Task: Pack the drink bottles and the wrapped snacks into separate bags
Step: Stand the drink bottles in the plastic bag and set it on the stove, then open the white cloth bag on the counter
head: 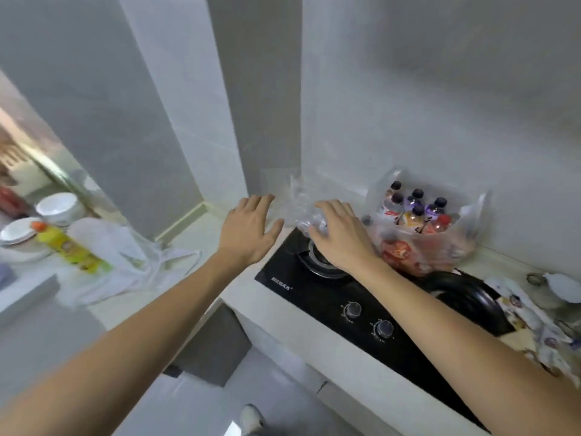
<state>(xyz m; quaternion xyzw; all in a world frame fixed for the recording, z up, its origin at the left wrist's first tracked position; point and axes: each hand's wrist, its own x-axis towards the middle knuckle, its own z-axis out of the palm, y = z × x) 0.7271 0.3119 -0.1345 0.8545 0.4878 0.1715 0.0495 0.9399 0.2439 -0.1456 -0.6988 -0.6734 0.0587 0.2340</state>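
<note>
Bare counter (201, 234) lies left of the stove (345, 297), while the bottle-filled bag (434, 228) and wall corner (298, 152) block the right and rear.
</note>
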